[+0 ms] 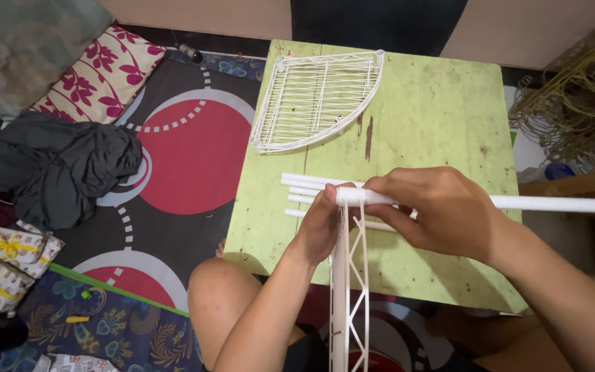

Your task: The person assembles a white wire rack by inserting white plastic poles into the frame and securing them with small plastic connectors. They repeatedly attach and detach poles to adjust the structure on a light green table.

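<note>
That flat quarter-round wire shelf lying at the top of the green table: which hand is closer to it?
The left hand, slightly. It grips the upright wire shelf's end almost straight below the flat shelf. The right hand holds the white tube further to the right. Neither touches it.

A worn green tabletop [442, 110] is standing on a dark rug with red circles [194, 158]. A floral pillow [105, 72] and a dark heap of cloth [56, 169] are lying to the left, ribboned gift boxes [8, 262] below them; gold wire racks [580, 103] are piling up at the right.
</note>
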